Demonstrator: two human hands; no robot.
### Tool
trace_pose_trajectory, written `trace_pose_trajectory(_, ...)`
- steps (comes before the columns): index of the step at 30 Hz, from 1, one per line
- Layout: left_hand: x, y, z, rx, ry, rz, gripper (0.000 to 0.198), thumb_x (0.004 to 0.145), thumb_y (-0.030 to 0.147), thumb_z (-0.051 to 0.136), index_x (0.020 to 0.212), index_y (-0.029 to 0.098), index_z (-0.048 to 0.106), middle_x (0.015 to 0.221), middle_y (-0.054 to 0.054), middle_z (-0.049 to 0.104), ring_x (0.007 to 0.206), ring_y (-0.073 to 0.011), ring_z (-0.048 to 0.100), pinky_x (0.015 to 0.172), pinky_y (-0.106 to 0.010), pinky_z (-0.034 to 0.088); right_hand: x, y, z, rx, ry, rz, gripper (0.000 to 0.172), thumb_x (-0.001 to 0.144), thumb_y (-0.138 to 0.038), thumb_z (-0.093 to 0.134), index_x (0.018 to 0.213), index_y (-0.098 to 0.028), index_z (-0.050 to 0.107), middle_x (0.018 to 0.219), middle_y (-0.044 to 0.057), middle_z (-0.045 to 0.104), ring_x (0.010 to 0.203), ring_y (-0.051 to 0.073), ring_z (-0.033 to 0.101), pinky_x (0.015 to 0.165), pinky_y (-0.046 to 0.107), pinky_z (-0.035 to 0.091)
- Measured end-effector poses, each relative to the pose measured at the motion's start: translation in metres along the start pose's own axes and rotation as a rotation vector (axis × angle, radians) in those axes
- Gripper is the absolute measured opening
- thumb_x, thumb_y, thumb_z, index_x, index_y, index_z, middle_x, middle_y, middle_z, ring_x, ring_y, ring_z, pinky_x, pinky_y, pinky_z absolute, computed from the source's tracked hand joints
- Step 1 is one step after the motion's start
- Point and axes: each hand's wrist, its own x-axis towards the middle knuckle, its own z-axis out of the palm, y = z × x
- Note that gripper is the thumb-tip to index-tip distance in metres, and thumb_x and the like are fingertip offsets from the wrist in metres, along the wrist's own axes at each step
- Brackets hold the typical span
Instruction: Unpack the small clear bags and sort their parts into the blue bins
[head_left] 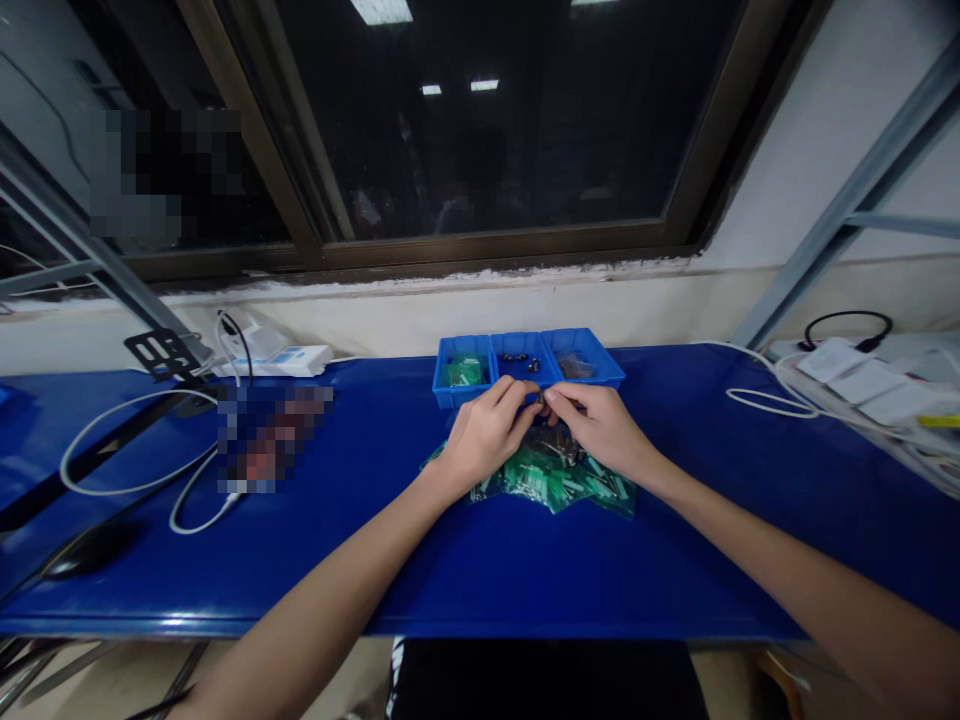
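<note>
Both hands meet over the middle of the blue table, fingertips close together. My left hand (pixel 487 432) is closed in a pinch around a small dark metal part (pixel 539 398), whose kind I cannot make out. From the other side, the thumb and fingers of my right hand (pixel 597 420) pinch at the same part. Beneath them lie several green plastic bags (pixel 536 475) with slim metal pieces showing in them. Behind the hands stands a blue three-part bin (pixel 444 383): green bags at left, a few small dark metal parts (pixel 533 365) in the middle, brownish pieces at right.
On the left are a white power strip (pixel 296 360), looped white cable (pixel 67 470), a black mouse (pixel 86 550) and a blurred-out item. White adapters (pixel 840 365) and cables crowd the right. Metal posts (pixel 832 225) rise at both sides, before a window.
</note>
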Motion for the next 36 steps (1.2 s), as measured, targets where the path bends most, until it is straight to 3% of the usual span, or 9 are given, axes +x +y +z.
trace_pose_trajectory(11,0.0006,-0.0009,0.0006,0.023,-0.011,0.012,0.024,0.102,0.024,0.037,0.112,0.015,0.058,0.098,-0.007,0.063,0.085,-0.0158,0.064,0.073,-0.029,0.057,-0.0016,-0.0013,0.0009,-0.209,0.037,-0.122,0.029,0.096,-0.029,0.046,0.073,-0.021,0.061,0.069,0.001,0.065,0.063,0.015,0.057,0.06,0.03,0.041)
trace_pose_trajectory(17,0.0007,-0.001,0.0009,0.035,-0.004,-0.014,0.024,0.102,0.023,0.038,0.111,0.014,0.058,0.096,-0.007,0.064,0.084,-0.0166,0.064,0.071,-0.029,0.056,-0.0032,-0.0038,0.0025,-0.155,0.099,-0.123,0.013,0.091,-0.028,0.057,0.083,-0.021,0.064,0.071,0.0,0.066,0.062,0.015,0.06,0.059,0.029,0.043)
trace_pose_trajectory(23,0.0003,-0.0008,0.0009,0.029,0.001,-0.009,0.023,0.101,0.024,0.039,0.109,0.015,0.058,0.094,-0.007,0.063,0.082,-0.0161,0.064,0.07,-0.029,0.055,-0.0038,-0.0066,0.0015,-0.189,0.141,-0.146,0.018,0.093,-0.031,0.053,0.083,-0.022,0.064,0.073,0.001,0.067,0.063,0.015,0.061,0.059,0.029,0.045)
trace_pose_trajectory(28,0.0002,-0.0004,0.0006,0.038,0.008,0.002,0.022,0.099,0.024,0.04,0.107,0.014,0.058,0.091,-0.007,0.063,0.078,-0.0152,0.062,0.065,-0.028,0.053,-0.0051,-0.0068,0.0022,-0.198,0.169,-0.162,0.012,0.092,-0.03,0.055,0.087,-0.022,0.063,0.077,0.002,0.068,0.069,0.016,0.063,0.062,0.029,0.048)
trace_pose_trajectory(36,-0.0004,-0.0011,0.0011,0.036,-0.008,-0.006,0.021,0.099,0.025,0.041,0.104,0.014,0.059,0.09,-0.006,0.062,0.076,-0.0148,0.06,0.065,-0.027,0.051,-0.0066,-0.0085,0.0026,-0.15,0.158,-0.183,0.013,0.091,-0.022,0.054,0.102,-0.021,0.062,0.094,0.005,0.071,0.082,0.018,0.068,0.069,0.03,0.052)
